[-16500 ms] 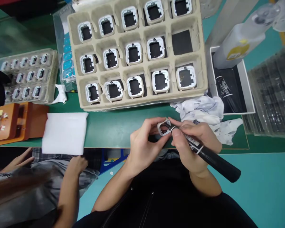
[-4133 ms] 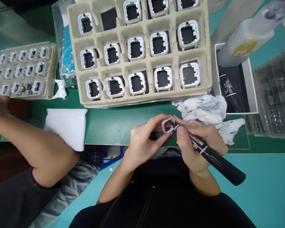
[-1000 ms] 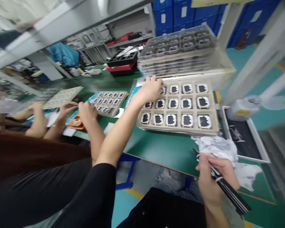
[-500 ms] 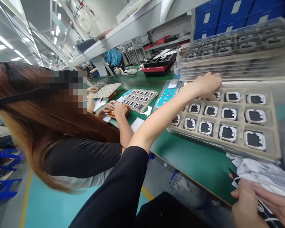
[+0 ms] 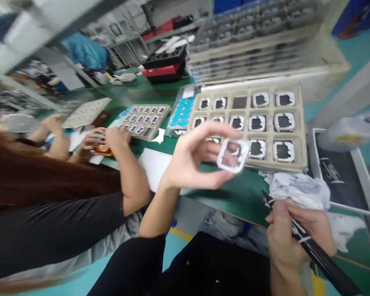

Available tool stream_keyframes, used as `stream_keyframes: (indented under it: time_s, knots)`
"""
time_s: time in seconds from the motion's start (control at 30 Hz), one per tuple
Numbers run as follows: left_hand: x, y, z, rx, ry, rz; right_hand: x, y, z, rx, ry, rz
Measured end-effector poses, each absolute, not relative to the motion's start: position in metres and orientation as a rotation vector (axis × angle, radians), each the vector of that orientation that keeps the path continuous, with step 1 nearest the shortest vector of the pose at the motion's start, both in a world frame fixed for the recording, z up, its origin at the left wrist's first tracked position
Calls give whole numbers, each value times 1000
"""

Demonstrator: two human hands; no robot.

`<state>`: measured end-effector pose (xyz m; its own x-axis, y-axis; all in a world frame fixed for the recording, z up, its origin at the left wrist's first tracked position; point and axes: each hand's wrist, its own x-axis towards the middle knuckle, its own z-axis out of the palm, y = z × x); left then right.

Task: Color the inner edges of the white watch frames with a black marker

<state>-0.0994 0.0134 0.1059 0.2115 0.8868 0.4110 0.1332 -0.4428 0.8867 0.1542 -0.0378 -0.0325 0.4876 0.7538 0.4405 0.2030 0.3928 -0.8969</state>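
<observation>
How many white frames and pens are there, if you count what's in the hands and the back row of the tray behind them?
White frames: 5 (4 in the back row of the tray, 1 in the left hand)
Black pen: 1 (in the right hand)
Total: 6

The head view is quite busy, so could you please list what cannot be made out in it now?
- Head view: lower-left compartments of the large tray, partly or wholly hidden behind the left hand.
- Head view: rear end of the black marker, cut off by the bottom edge.
- Head view: wording on the bottle, blurred.
- Head view: most of the orange fixture, covered by a co-worker's hands.
</observation>
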Motion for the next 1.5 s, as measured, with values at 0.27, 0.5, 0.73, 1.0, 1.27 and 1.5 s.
stream_keyframes:
  time_s: [0.27, 0.5, 0.73, 1.0, 1.27, 1.5]
  knots:
    - [-33, -41, 1, 1438, 1073, 1220, 142, -38, -6, -906, -1155, 544]
    - [-32, -39, 2, 1704, 1183, 1191, 143, -38, -7, -906, -1252, 648]
    - [-26, -49, 3, 1793, 1294, 1253, 145, -38, 3, -912, -1422, 600]
    - [-26, -51, 3, 1860, 1360, 1238, 144, -39, 9, -936, -1457, 621]
    - [-26, -52, 3, 2039, 1419, 1209, 138, -40, -5, -961, -1396, 422]
    - [-26, -51, 2, 2211, 1427, 1226, 143, -37, -5, -927, -1550, 301]
